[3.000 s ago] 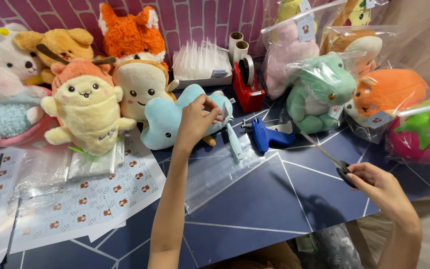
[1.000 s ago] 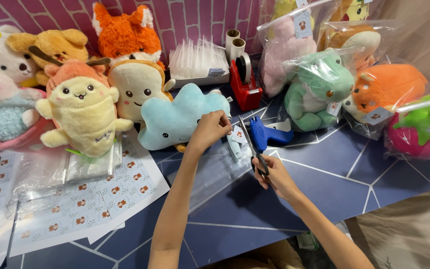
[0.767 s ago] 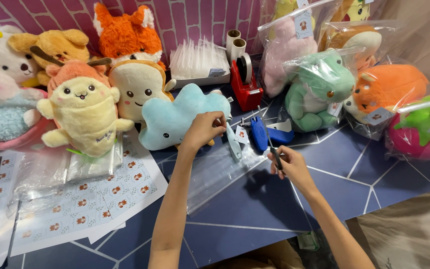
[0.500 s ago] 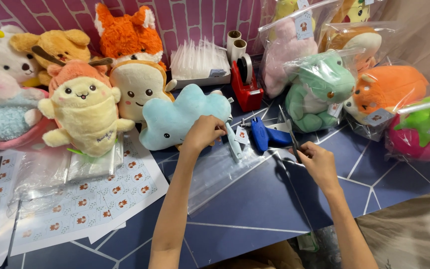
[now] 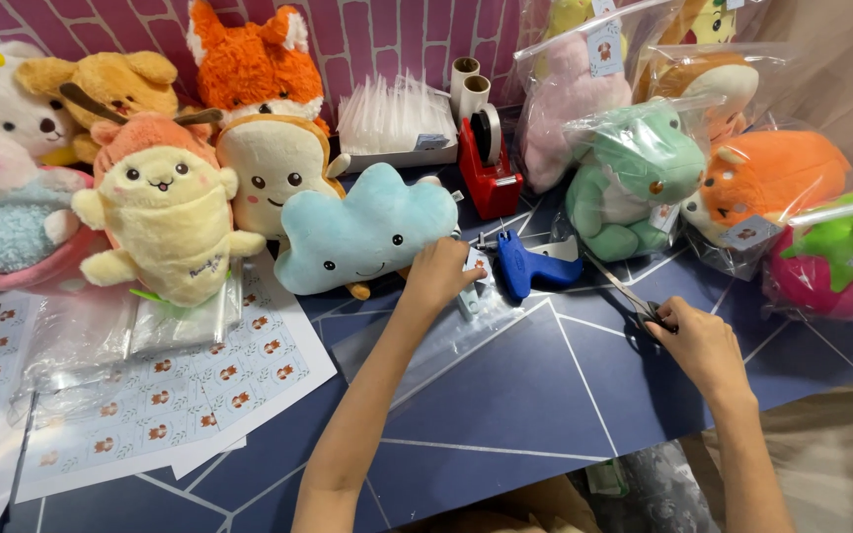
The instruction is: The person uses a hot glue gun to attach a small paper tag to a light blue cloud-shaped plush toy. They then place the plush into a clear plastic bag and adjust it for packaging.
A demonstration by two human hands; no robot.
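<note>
Near the centre of the frame the left hand (image 5: 438, 276) rests on the lower right edge of the soft light-blue cloud-shaped plush toy (image 5: 362, 229), fingers curled around what looks like its small paper tag, though the grip is partly hidden. The cloud lies on the dark blue table (image 5: 505, 415), its edge over a clear plastic bag (image 5: 426, 341), just left of the blue plastic tagging gun (image 5: 530, 265). At right of centre the right hand (image 5: 698, 341) is closed on the black handles of metal scissors (image 5: 629, 294), blades pointing up-left toward the gun. The step in hand appears to be trimming at the tag. A next cut would call for bringing the blades across to the pinched tag, clear of the plush.
</note>
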